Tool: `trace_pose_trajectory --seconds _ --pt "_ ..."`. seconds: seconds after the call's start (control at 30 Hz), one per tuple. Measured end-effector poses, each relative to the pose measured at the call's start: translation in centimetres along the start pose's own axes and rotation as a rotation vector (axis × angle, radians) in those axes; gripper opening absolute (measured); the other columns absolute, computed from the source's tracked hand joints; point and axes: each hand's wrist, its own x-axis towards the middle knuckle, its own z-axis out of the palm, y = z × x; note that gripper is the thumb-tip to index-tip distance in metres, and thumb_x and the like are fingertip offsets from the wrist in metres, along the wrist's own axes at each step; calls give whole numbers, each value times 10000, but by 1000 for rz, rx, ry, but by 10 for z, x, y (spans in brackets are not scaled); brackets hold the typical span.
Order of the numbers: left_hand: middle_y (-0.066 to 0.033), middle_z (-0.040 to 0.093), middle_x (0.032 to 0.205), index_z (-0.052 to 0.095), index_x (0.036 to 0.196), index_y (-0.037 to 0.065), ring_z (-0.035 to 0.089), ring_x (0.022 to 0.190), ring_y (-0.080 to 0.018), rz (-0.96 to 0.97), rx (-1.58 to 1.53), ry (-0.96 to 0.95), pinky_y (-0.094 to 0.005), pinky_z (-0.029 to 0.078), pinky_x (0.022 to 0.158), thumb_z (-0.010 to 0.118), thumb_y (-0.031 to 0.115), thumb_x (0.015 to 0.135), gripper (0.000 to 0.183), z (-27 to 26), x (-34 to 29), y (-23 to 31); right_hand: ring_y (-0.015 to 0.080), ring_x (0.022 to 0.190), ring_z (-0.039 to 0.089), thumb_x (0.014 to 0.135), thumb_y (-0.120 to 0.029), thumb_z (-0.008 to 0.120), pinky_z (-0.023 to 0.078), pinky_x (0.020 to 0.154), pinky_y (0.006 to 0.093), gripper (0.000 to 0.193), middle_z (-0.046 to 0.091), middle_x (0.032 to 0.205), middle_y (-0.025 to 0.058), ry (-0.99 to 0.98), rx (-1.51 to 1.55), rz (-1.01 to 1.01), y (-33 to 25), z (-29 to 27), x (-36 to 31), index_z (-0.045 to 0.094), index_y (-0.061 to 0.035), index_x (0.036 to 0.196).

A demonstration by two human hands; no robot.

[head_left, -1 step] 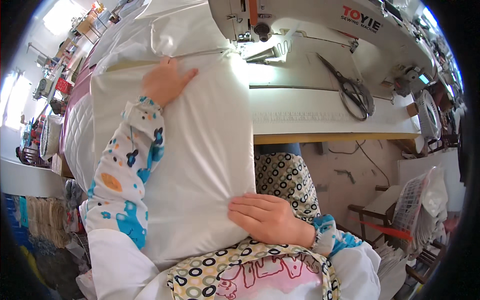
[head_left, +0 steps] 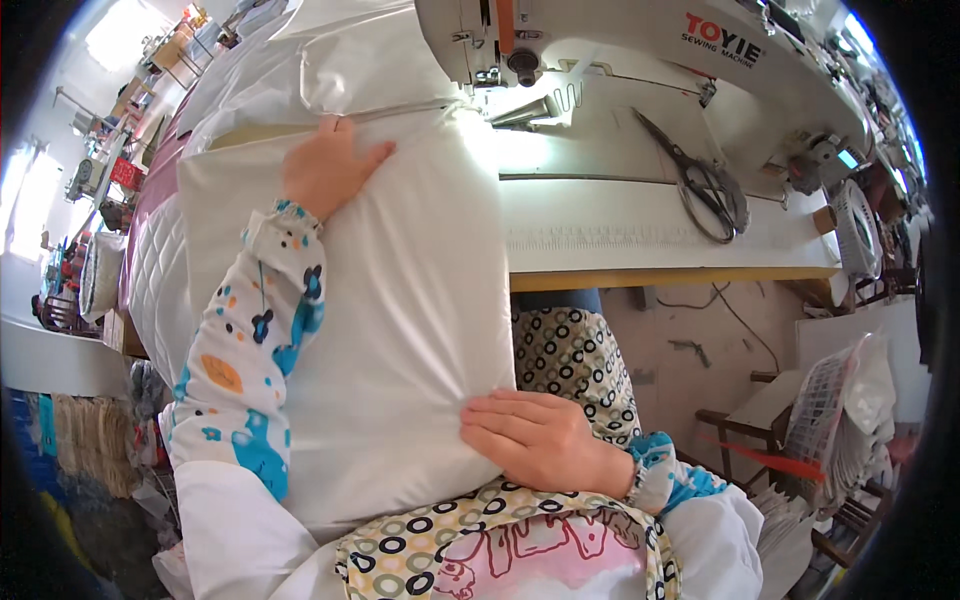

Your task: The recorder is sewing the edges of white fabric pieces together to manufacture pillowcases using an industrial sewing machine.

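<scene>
A large white fabric piece (head_left: 390,300) lies from the sewing machine's needle area down over the table edge onto my lap. My left hand (head_left: 328,165) lies flat on its upper part, just left of the presser foot (head_left: 500,85), fingers stretched out. My right hand (head_left: 545,440) grips the fabric's lower right corner near my lap, fingers curled over the edge. The white sewing machine (head_left: 640,40) stands at the top of the view, its head above the fabric's top seam.
Black scissors (head_left: 708,188) lie on the white table top (head_left: 640,235) to the right of the fabric. More white and quilted cloth (head_left: 160,290) is piled at the left. A rack with bagged goods (head_left: 840,400) stands at the lower right.
</scene>
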Motion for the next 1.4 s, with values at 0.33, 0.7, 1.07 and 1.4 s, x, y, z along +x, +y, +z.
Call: trace_pose_trajectory --seconds 0.33,0.7,1.07,1.4 --pt "-190 664 844 605 851 26 644 799 -393 37 -102 202 -488 498 713 519 574 905 558 20 38 -9 214 919 700 715 -38 613 576 833 353 227 711 992 76 11 -7 36 36 -12 27 693 -52 927" --pt "-185 648 766 583 779 32 635 735 -381 146 -36 324 -482 494 659 511 549 921 541 45 115 -27 256 1002 680 622 81 578 551 906 404 410 707 1034 101 31 77 127 86 -16 68 683 -25 1003" --pt "-175 666 783 630 793 42 643 758 -377 220 -79 456 -482 501 686 475 559 930 557 64 188 -40 257 1108 637 641 96 551 511 976 417 478 677 1148 97 -73 61 168 135 -25 101 668 -36 1085" --pt "-177 694 869 684 910 80 669 855 -367 136 97 380 -470 536 766 539 286 898 252 103 277 -57 265 1161 606 771 11 565 488 997 414 372 647 1208 124 -35 -138 204 154 -20 118 651 -26 1131"
